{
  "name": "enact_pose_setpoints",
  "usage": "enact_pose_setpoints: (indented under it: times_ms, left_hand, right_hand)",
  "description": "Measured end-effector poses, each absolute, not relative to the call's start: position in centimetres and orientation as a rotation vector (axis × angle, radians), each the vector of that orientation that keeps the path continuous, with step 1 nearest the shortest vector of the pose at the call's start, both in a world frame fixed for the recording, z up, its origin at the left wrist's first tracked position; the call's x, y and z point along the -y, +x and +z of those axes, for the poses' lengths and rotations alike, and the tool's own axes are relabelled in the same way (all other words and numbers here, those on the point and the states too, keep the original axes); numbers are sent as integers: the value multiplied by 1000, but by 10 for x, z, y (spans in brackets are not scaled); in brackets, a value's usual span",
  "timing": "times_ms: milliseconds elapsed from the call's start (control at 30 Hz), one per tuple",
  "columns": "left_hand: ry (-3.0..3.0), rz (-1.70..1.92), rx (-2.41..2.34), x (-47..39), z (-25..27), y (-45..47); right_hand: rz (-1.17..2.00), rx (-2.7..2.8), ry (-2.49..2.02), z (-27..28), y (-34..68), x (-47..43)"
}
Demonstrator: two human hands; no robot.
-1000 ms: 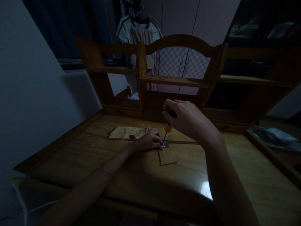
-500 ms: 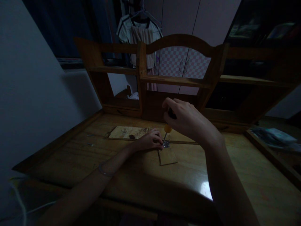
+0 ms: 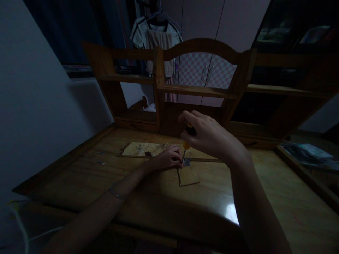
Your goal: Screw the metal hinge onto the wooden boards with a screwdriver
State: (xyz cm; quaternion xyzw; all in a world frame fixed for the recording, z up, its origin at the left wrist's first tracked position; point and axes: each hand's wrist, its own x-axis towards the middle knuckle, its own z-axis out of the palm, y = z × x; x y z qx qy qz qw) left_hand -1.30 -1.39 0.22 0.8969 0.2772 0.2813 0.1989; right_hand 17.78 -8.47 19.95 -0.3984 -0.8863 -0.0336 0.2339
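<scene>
My right hand (image 3: 209, 135) is wrapped around the black and yellow handle of a screwdriver (image 3: 186, 144). Its shaft points down, with the tip at the left side of a small metal hinge (image 3: 186, 162). Beside that tip, the fingers of my left hand (image 3: 171, 157) are pinched together; what they hold, if anything, is too small to make out. The hinge lies where a small square wooden board (image 3: 189, 175) meets a longer board (image 3: 140, 149), whose light surface is stained and worn. My left hand covers part of the longer board.
All this lies on a wooden desk (image 3: 148, 194). Small metal pieces (image 3: 101, 162) lie on its left side. A wooden shelf unit (image 3: 196, 91) stands along the back. At the right, plastic-wrapped items (image 3: 307, 151) lie past a raised wooden edge. The room is dim.
My right hand and the screwdriver handle have shifted slightly left, so the shaft stands a little more upright. The left hand stays at the hinge.
</scene>
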Motion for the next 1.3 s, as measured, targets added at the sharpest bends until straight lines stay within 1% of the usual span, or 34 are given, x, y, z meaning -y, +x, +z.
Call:
enact_pose_setpoints:
  times_ms: [133, 367, 633, 867, 1100, 1300]
  left_hand:
    - [2507, 762, -767, 13, 1, -14]
    - [2542, 784, -772, 14, 4, -13]
    - [2537, 788, -775, 16, 5, -12]
    - [2566, 823, -764, 19, 9, -11]
    - [2529, 807, -771, 22, 11, -11]
    - [2522, 838, -737, 23, 13, -9]
  right_hand:
    - [-61, 2429, -1098, 198, 177, 86]
    - [-142, 2396, -1183, 197, 176, 81]
    - [-113, 2415, -1148, 197, 176, 85]
    - [-202, 2405, -1174, 198, 175, 81]
    - [-118, 2421, -1138, 197, 175, 85]
    - [-175, 2408, -1153, 196, 175, 83]
